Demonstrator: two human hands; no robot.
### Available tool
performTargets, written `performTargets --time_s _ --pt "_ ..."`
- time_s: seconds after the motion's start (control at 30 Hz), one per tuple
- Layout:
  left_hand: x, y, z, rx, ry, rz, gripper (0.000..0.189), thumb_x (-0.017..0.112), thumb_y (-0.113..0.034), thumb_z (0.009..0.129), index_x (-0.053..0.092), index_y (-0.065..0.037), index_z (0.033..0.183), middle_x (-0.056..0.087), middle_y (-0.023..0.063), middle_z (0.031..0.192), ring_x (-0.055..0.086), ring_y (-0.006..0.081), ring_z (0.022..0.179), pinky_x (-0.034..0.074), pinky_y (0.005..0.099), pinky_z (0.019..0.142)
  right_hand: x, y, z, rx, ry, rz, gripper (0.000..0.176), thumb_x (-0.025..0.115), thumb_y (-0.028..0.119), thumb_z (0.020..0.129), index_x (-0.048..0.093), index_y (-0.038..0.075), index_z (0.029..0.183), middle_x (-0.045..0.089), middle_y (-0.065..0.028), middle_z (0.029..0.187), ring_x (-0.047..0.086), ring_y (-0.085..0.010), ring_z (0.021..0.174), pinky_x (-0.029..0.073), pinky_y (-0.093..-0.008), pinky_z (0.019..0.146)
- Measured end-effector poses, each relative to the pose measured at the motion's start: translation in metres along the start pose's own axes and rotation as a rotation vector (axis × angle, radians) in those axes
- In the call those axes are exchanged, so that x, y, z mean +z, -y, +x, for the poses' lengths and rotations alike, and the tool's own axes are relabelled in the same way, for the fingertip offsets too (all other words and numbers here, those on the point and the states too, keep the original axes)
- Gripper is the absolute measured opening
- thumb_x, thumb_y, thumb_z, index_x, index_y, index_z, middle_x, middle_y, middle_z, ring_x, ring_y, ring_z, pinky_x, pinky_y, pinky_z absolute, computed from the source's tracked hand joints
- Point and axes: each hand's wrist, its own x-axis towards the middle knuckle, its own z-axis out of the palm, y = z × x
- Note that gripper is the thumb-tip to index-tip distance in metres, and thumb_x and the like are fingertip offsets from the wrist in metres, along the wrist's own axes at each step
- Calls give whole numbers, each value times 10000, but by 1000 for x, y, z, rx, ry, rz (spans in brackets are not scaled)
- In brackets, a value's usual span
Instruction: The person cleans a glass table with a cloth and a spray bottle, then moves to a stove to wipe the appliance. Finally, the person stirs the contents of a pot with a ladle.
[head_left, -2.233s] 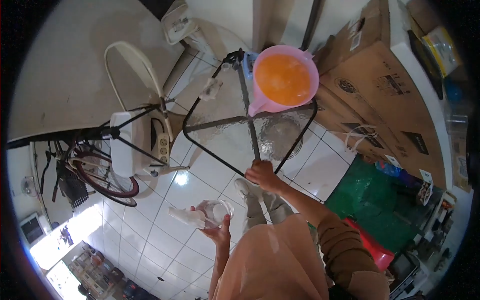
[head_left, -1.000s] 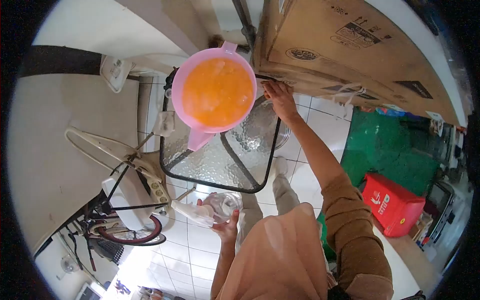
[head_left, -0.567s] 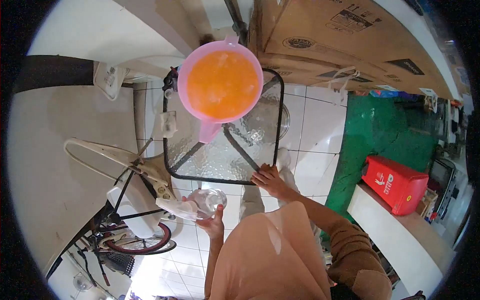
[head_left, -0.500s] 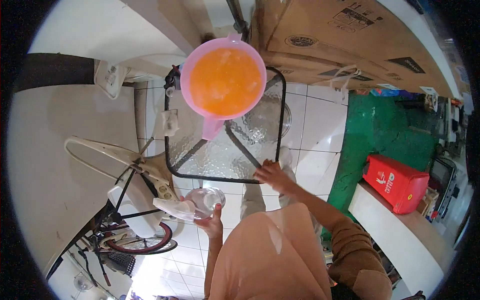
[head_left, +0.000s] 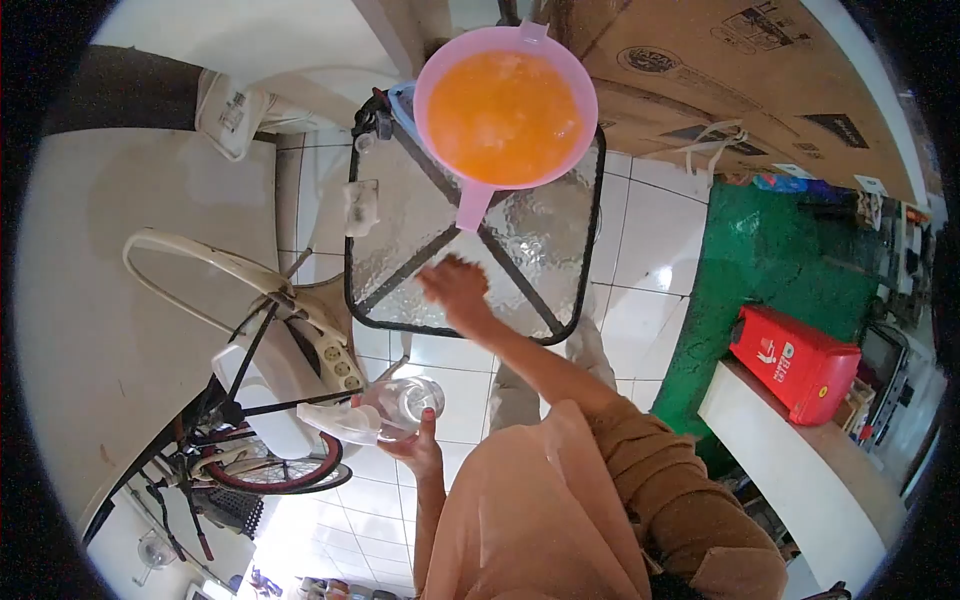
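Note:
My left hand (head_left: pixel 425 455) grips a clear bottle (head_left: pixel 400 405) with a white spray-like top (head_left: pixel 340 422), tipped on its side left of the table, its round base to the right. My right hand (head_left: pixel 460 295) is over the near part of a textured glass table (head_left: pixel 405 205) with a black frame. Its fingers are curled and smeared by motion around a rough brown patch that I cannot make out. Beyond it, a pink basin (head_left: pixel 585 110) with a handle holds orange liquid at the table's far end. A whitish block-like piece (head_left: pixel 362 207) lies at the left edge.
A cardboard box (head_left: pixel 640 110) stands behind on the right. To the left are a power strip (head_left: pixel 335 360), a cream-coloured loop (head_left: pixel 160 240) and a bicycle wheel (head_left: pixel 275 465). A red box (head_left: pixel 797 362) rests on a white ledge (head_left: pixel 760 450) at right, near a green floor area (head_left: pixel 745 260).
My right hand has moved from the table's near right edge leftward and forward over the glass. The view has shifted, so the basin and table appear farther right. The bottle stays in my left hand.

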Motion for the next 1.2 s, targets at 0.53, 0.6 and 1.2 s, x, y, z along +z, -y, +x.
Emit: performTargets --time_s 0.53,0.6,1.2 --pt "-2 -5 -8 -29 103 -79 1010 788 -122 683 82 -67 1404 192 149 1455 244 299 1315 183 459 1113 -172 -142 -23 -151 -185 -251 218 544 164 799 580 126 1011 569 -27 915 534 -232 898 404 -406 748" --pt "6 -13 -7 76 164 -31 1057 791 -105 672 42 -68 1417 183 153 1459 237 311 1323 178 458 1114 -158 -122 -32 209 -308 -300 208 530 161 799 598 115 990 574 -34 856 537 -222 829 408 -394 692" --pt "191 -177 -140 345 808 -114 994 768 -79 634 121 -36 1387 323 182 1323 362 300 1211 344 421 1014 -286 -161 -357 1110 533 786 302 505 288 880 578 88 666 550 -93 540 500 -216 443 426 -403 442"
